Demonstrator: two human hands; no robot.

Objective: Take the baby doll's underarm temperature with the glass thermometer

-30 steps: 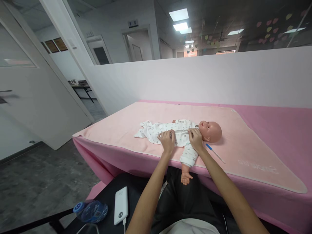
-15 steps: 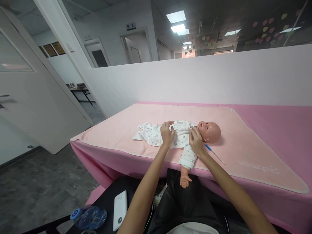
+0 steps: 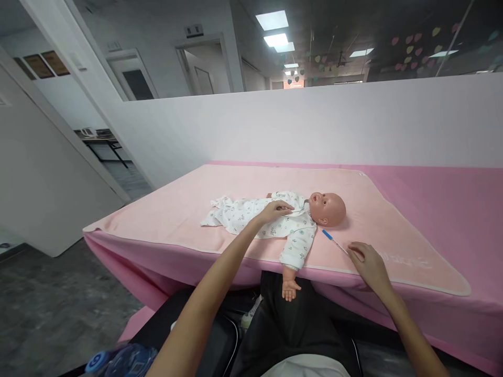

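A baby doll [image 3: 328,209] lies on its back, its head to the right. It wears a white printed garment [image 3: 243,213], and one arm hangs over the table's near edge. My left hand [image 3: 276,210] rests on the doll's chest, fingers stretched over the cloth. To the right of the doll, a thin stick with a blue end, like a thermometer [image 3: 332,239], lies on the peach mat. Fingertips of my right hand [image 3: 369,266] close around its thin end, which they partly cover.
The peach mat [image 3: 165,209] covers much of the pink-clothed table [image 3: 451,209]. A white partition [image 3: 314,128] with glass above stands behind it. At lower left, a water bottle [image 3: 129,361] is beside a black chair [image 3: 214,340]. A door [image 3: 51,173] is farther left.
My right hand has moved from the doll's collar rightward to the stick's thin end. The left hand now lies flatter, nearer the doll's neck. The view has shifted to the right.
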